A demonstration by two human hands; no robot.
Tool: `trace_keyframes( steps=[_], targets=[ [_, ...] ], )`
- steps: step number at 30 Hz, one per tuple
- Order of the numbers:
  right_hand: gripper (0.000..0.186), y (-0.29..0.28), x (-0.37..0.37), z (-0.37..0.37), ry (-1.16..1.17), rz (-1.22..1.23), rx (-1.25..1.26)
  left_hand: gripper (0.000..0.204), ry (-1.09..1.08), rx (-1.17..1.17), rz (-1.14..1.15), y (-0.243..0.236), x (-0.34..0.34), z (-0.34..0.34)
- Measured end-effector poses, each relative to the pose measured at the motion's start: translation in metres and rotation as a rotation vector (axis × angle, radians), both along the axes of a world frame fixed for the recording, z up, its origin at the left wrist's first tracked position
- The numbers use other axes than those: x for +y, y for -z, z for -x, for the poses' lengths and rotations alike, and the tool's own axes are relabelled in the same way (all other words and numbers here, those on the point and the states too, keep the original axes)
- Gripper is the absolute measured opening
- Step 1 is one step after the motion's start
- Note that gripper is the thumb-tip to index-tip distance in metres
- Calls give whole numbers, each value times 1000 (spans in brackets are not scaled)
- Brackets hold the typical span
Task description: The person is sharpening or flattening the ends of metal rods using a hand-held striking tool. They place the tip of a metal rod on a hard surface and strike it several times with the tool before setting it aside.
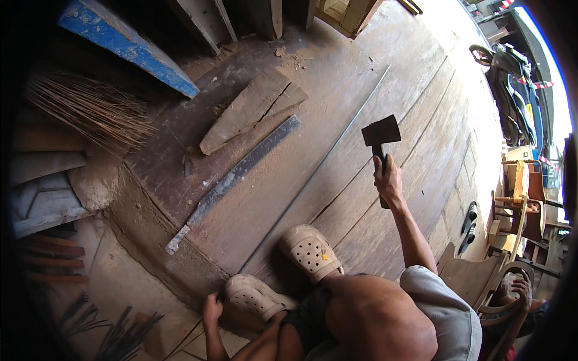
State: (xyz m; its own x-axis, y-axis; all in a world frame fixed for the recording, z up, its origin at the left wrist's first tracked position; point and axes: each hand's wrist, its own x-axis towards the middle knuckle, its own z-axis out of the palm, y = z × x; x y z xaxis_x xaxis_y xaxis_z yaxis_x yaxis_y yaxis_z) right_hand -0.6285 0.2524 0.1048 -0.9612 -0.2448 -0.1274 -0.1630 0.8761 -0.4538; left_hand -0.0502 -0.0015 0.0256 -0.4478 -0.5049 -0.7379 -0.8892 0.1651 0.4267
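Note:
Raised over the wooden boards, my right hand (390, 182) is closed around the dark handle of a broad-bladed hand tool (382, 130). Its squarish dark blade points away from me; whether it is a scraper or a small hatchet I cannot tell. Down at the lower left, my left hand (212, 310) has curled fingers beside my left clog (251, 296); anything inside them is hidden. My right clog (310, 251) rests on the boards. Ahead to the left lie a rough, split piece of wood (245, 115) and a long, narrow dark strip (241, 170).
A blue-painted plank (129, 45) and a bundle of thin sticks (93, 111) are at the left. A thin rod (328, 155) lies across the boards. Black footwear (468, 225), a motorbike (512, 96) and a co-worker's hand (522, 290) on curved wood are at the right.

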Motion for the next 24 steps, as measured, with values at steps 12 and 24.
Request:
trace_keyframes(
  steps=[12, 24],
  targets=[
    [32, 23, -55, 93, -21, 49, 554, 29, 18, 30, -30, 18, 4, -17],
    [33, 48, 26, -30, -32, -208, 4, 39, -47, -39, 173, 27, 26, -27]
  ],
)
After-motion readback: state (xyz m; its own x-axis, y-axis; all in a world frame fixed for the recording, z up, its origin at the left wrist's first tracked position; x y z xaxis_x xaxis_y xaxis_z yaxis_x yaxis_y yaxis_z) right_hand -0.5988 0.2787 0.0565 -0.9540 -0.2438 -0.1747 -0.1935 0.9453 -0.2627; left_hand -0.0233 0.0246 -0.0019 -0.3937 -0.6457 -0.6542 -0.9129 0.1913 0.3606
